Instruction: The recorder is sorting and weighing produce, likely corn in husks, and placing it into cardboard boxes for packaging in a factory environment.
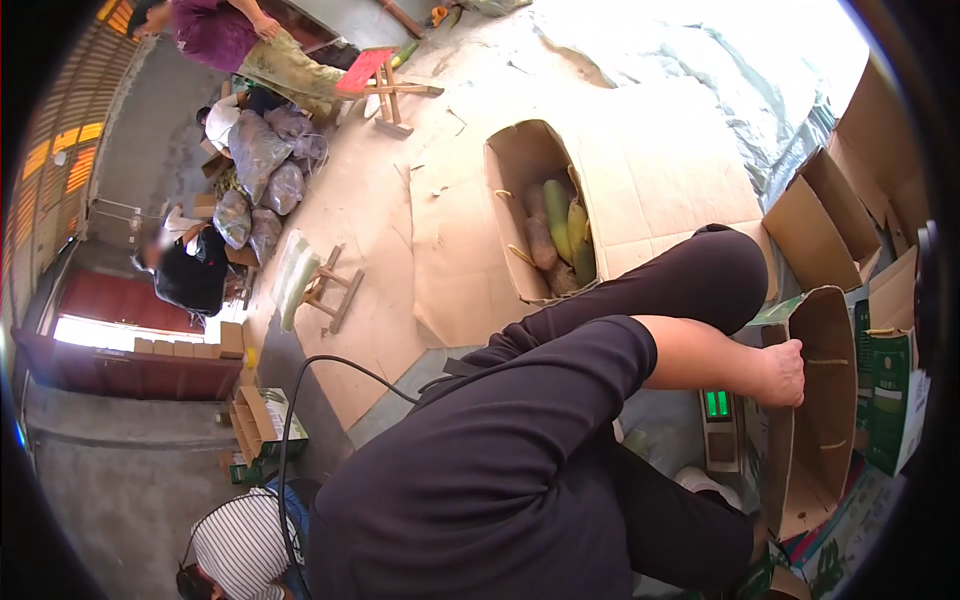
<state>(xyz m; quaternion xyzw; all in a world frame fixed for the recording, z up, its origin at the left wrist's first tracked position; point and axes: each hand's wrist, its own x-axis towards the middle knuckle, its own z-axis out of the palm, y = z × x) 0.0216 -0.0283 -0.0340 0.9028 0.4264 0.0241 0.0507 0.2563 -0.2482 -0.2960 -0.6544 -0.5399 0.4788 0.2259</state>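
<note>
My left hand [785, 372] is closed over the edge of an empty, upright cardboard box [815, 400]. This box has green and white outer sides and rope handles, and its open side shows bare brown card. Beside it, under my forearm, sits a scale [722, 430] with a lit green display. My right hand does not show; a small patch of skin by my lower knee is too hidden to identify. Beyond my raised knee stands another open carton [537, 295], holding long green and yellowish gourds [558, 222] and some wrapped ones.
Flattened cardboard [650, 170] covers the floor. More open boxes [822, 215] crowd the right side. A low wooden stool [330, 290] and a red-topped stool [365, 72] stand left. Co-workers are near filled plastic bags [258, 155]; a person in stripes [240, 540] is close at lower left.
</note>
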